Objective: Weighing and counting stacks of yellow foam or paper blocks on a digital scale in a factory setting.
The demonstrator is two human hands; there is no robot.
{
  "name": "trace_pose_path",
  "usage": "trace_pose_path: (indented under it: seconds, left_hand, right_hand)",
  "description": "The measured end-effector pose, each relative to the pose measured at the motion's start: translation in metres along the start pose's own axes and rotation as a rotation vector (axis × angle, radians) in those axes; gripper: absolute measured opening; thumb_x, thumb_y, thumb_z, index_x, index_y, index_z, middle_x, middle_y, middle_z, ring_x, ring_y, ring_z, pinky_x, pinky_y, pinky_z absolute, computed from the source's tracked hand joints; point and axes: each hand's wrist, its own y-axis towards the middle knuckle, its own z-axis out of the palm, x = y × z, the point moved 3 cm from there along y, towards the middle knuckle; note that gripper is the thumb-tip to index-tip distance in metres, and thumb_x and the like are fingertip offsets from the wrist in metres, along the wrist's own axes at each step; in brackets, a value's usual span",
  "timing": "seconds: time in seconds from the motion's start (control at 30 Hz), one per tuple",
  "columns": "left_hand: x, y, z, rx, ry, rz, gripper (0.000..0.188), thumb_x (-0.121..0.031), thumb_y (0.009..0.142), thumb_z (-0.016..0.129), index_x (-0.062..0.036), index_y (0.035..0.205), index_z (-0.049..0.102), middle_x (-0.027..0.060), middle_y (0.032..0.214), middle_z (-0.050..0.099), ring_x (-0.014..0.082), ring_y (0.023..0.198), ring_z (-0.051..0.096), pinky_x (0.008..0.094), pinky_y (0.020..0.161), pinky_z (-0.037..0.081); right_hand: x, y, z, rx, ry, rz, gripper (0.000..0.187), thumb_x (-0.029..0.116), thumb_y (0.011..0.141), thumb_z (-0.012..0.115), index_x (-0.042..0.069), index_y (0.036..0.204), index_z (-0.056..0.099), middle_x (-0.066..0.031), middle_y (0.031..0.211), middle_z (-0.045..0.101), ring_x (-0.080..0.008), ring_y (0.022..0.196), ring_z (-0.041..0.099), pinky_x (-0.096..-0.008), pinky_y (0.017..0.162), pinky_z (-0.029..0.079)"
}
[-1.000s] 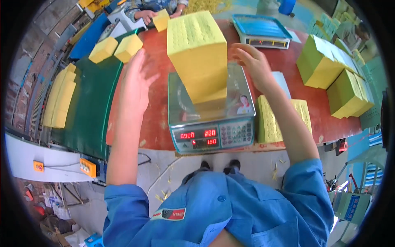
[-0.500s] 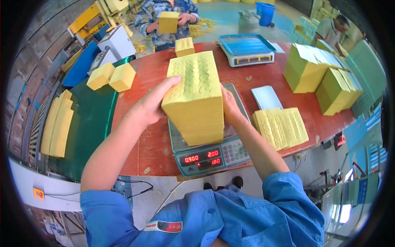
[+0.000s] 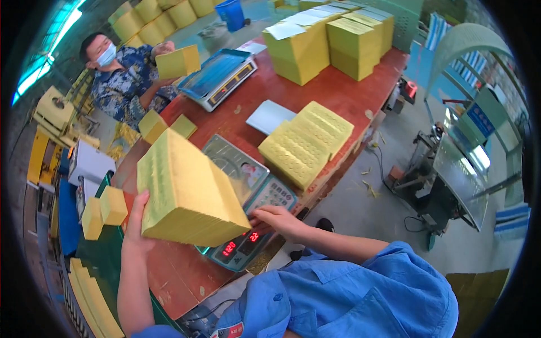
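Observation:
A thick stack of yellow paper (image 3: pixel 186 191) with embossed rows on its face is tilted between my hands, over the near left side of a digital scale (image 3: pixel 242 169). My left hand (image 3: pixel 138 225) grips its left side, thumb up along the edge. The fingers of my right hand (image 3: pixel 277 221) press at its lower right corner, just above the scale's keypad and lit red display; their tips are partly hidden. Much of the metal pan shows bare beyond the stack. Right of the scale lie more embossed yellow stacks (image 3: pixel 304 143), beside a pale sheet pile (image 3: pixel 270 116).
A second scale (image 3: pixel 217 79) with a blue tray stands farther back on the red table (image 3: pixel 360 101). Tall yellow stacks (image 3: pixel 298 53) stand at the far edge. Across the table a person (image 3: pixel 129 84) holds a yellow block. Small yellow blocks (image 3: pixel 112 205) sit at left.
My view has swung to the right. The stack has tilted and shifted left off much of the pan. My right hand has moved down to its lower corner.

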Motion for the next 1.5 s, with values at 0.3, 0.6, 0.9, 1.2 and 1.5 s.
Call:
trace_pose_path:
  seconds: [0.3, 0.6, 0.9, 1.2, 1.5]
  left_hand:
    - [0.023, -0.030, 0.033, -0.053, -0.062, 0.173, 0.060, -0.047, 0.096, 0.049, -0.0064, 0.140, 0.045, 0.0088, 0.134, 0.055, 0.0205, 0.120, 0.055, 0.0346, 0.098, 0.046]
    - [0.000, 0.032, 0.187, -0.303, 0.673, 0.856, 0.053, -0.045, 0.097, 0.051, -0.0079, 0.134, 0.049, 0.0101, 0.129, 0.056, 0.0178, 0.118, 0.055, 0.0403, 0.096, 0.048]
    - [0.027, 0.265, 0.408, 0.133, -0.331, 0.096, 0.052, -0.048, 0.093, 0.052, -0.0125, 0.131, 0.053, 0.0060, 0.125, 0.060, 0.0222, 0.112, 0.059, 0.0397, 0.095, 0.048]
    - [0.033, 0.380, 0.501, 0.098, -0.257, -0.078, 0.063, -0.057, 0.092, 0.045, -0.0154, 0.139, 0.045, 0.0098, 0.136, 0.053, 0.0324, 0.124, 0.050, 0.0647, 0.094, 0.042]
    - [0.027, 0.379, 0.545, 0.047, -0.108, -0.080, 0.064, -0.053, 0.093, 0.052, -0.0131, 0.142, 0.040, 0.0104, 0.138, 0.051, 0.0289, 0.127, 0.049, 0.0623, 0.096, 0.043]
  right_hand:
    - [0.015, 0.003, 0.003, 0.115, 0.113, 0.066, 0.039, 0.035, 0.097, 0.059, 0.000, 0.113, 0.065, -0.0071, 0.103, 0.068, -0.0152, 0.090, 0.064, -0.0300, 0.079, 0.051]
    - [0.213, -0.043, -0.122, -0.012, -0.109, -0.350, 0.049, 0.039, 0.097, 0.058, -0.004, 0.121, 0.061, -0.0064, 0.109, 0.066, -0.0141, 0.102, 0.060, -0.0290, 0.090, 0.046]
    - [0.308, 0.033, -0.380, -0.121, 0.072, -0.224, 0.043, 0.034, 0.100, 0.051, 0.002, 0.130, 0.057, -0.0077, 0.117, 0.065, -0.0192, 0.103, 0.063, -0.0347, 0.087, 0.051]
    - [0.340, 0.088, -0.484, -0.292, 0.102, -0.074, 0.049, 0.038, 0.102, 0.044, -0.003, 0.127, 0.055, -0.0149, 0.122, 0.062, -0.0250, 0.105, 0.062, -0.0428, 0.088, 0.054]
    - [0.310, 0.006, -0.479, -0.480, -0.589, -0.462, 0.019, 0.010, 0.089, 0.064, -0.001, 0.104, 0.063, -0.0131, 0.102, 0.068, -0.0171, 0.091, 0.066, -0.0320, 0.075, 0.053]
